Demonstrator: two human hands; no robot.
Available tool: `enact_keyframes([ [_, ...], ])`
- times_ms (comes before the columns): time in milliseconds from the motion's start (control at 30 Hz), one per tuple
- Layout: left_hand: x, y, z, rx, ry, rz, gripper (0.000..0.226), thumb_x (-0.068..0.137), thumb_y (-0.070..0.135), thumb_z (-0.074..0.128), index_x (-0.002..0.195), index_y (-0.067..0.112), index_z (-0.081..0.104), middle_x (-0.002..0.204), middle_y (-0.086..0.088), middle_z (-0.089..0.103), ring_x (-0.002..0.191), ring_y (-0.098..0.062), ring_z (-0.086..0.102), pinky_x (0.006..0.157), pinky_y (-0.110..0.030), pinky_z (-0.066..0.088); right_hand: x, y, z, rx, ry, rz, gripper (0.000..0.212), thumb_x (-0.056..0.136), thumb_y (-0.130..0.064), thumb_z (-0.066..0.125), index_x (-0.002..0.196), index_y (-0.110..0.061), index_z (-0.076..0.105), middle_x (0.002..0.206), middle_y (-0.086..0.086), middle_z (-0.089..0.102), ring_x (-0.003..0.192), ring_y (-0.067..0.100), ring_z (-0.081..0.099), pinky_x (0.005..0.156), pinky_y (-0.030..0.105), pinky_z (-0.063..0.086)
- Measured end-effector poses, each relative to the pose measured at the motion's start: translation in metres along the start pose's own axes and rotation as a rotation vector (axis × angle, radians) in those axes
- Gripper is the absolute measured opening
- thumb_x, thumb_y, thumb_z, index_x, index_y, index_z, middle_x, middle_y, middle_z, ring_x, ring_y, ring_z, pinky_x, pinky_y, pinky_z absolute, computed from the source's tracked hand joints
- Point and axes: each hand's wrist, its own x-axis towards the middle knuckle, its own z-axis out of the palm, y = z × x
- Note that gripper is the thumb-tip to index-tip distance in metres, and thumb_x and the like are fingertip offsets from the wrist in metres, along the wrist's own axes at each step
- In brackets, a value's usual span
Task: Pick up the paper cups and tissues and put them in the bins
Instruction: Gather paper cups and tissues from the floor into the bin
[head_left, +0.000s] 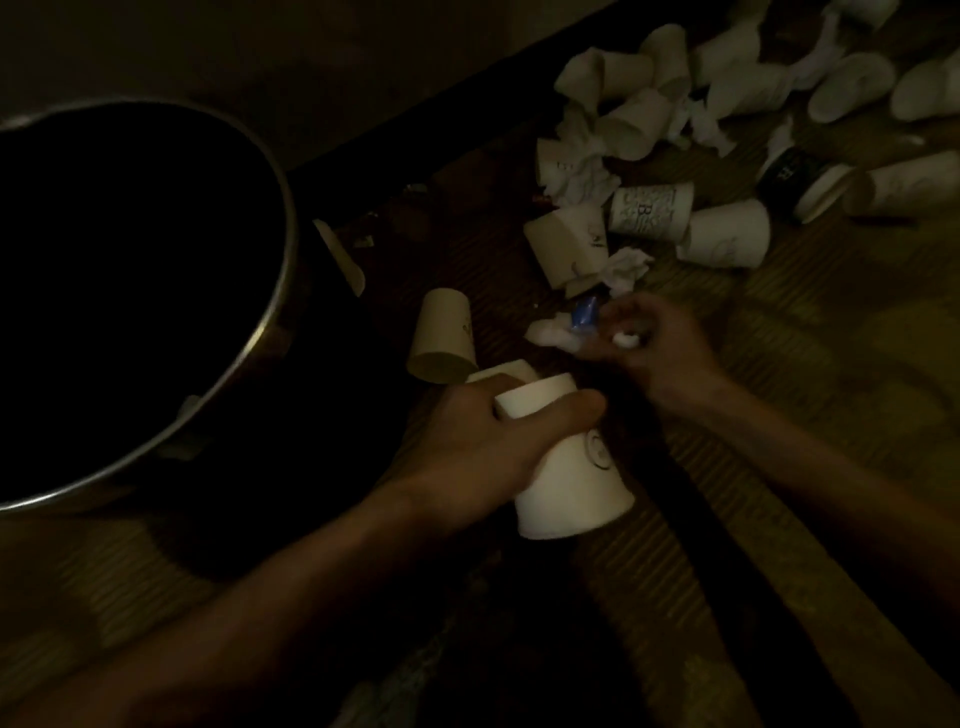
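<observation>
My left hand (483, 441) grips a white paper cup (571, 478) lying on its side on the patterned floor, fingers over its base, thumb along its side. A second cup's rim shows just behind it. My right hand (660, 343) has its fingers curled over a small white tissue (550, 332) with a blue scrap (584, 314) beside it, and a white bit shows between the fingers. Another cup (444, 338) lies mouth-down-left near the tissue. A round bin (249, 332) with a metal rim and a dark inside stands at left.
Several paper cups and crumpled tissues (587, 171) are strewn across the floor at upper right, among them a patterned cup (652, 205) and a dark-banded cup (795, 179). A flattened white piece (340, 257) leans by the bin. A wall edge runs diagonally behind.
</observation>
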Motion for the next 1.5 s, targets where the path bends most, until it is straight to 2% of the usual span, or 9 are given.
enact_keyframes([
  [233,-0.066,0.164,-0.054,0.528,-0.117,0.392,0.042,0.063,0.059,0.075,0.090,0.027,0.074,0.084,0.010,0.075,0.076,-0.006,0.072,0.061,-0.028,0.060,-0.028,-0.155,-0.047,0.241,-0.061,-0.266,0.021,0.065,-0.025,0.077,0.082,-0.026,0.065,0.068,-0.016,0.071,0.063,0.000,0.067,0.056,0.018,0.055],
  [467,-0.146,0.254,-0.152,0.412,0.400,0.593,0.053,0.055,0.066,0.074,0.088,0.024,0.067,0.076,0.015,0.073,0.070,-0.007,0.072,0.053,-0.024,0.057,-0.053,-0.310,0.005,-0.260,-0.430,-0.511,0.015,0.081,-0.021,0.077,0.089,-0.008,0.073,0.078,0.002,0.070,0.065,-0.003,0.060,0.056,0.013,0.045],
  [567,-0.150,0.242,-0.174,0.366,0.460,0.614,0.031,0.067,0.057,0.075,0.078,0.028,0.072,0.074,0.015,0.073,0.066,-0.004,0.071,0.047,-0.016,0.051,-0.069,-0.325,0.065,-0.423,-0.642,-0.549,0.020,0.082,-0.020,0.076,0.091,-0.002,0.071,0.087,0.008,0.068,0.074,0.012,0.061,0.066,0.024,0.047],
  [633,-0.146,0.229,-0.191,0.371,0.522,0.574,0.023,0.069,0.059,0.075,0.074,0.037,0.072,0.075,0.019,0.072,0.066,-0.002,0.070,0.049,-0.017,0.053,-0.078,-0.314,0.099,-0.527,-0.661,-0.599,0.023,0.083,-0.024,0.075,0.094,-0.005,0.071,0.085,0.001,0.063,0.074,0.007,0.055,0.056,0.011,0.039],
  [800,-0.135,0.197,-0.224,0.364,0.586,0.445,0.040,0.062,0.065,0.074,0.085,0.032,0.072,0.078,0.017,0.073,0.069,-0.003,0.071,0.060,-0.026,0.056,-0.092,-0.269,0.122,-0.646,-0.777,-0.539,0.033,0.085,-0.050,0.067,0.096,-0.019,0.070,0.082,-0.009,0.061,0.077,0.005,0.055,0.056,0.013,0.039],
  [967,-0.127,0.184,-0.232,0.235,0.510,0.380,0.044,0.059,0.063,0.077,0.085,0.028,0.073,0.076,0.013,0.074,0.066,-0.005,0.071,0.048,-0.018,0.052,-0.096,-0.259,0.111,-0.218,-0.708,-0.417,0.050,0.069,-0.072,0.064,0.102,-0.035,0.071,0.096,-0.018,0.072,0.090,-0.006,0.065,0.079,0.019,0.054],
  [1167,-0.119,0.178,-0.232,0.098,0.466,0.257,0.051,0.061,0.060,0.076,0.089,0.018,0.069,0.070,0.007,0.074,0.064,-0.011,0.072,0.047,-0.022,0.052,-0.081,-0.285,0.104,0.215,-0.457,-0.112,0.103,0.042,-0.082,0.072,0.127,-0.027,0.054,0.110,-0.010,0.068,0.093,0.005,0.069,0.076,0.026,0.055],
  [1333,-0.124,0.172,-0.227,0.107,0.466,0.215,0.076,0.036,0.074,0.071,0.091,0.021,0.070,0.079,0.004,0.076,0.070,-0.011,0.073,0.057,-0.025,0.055,-0.076,-0.305,0.100,0.374,-0.554,-0.149,0.056,0.060,-0.044,0.078,0.106,-0.015,0.069,0.095,0.000,0.076,0.089,0.015,0.072,0.079,0.030,0.059],
  [1500,-0.128,0.174,-0.233,0.243,0.491,0.157,0.085,0.053,0.096,0.046,0.098,0.028,0.068,0.105,0.003,0.067,0.094,-0.019,0.065,0.078,-0.039,0.052,-0.065,-0.301,0.096,0.449,-0.579,-0.117,0.057,0.059,-0.034,0.082,0.109,-0.013,0.064,0.096,0.001,0.074,0.087,0.015,0.072,0.072,0.025,0.057],
])
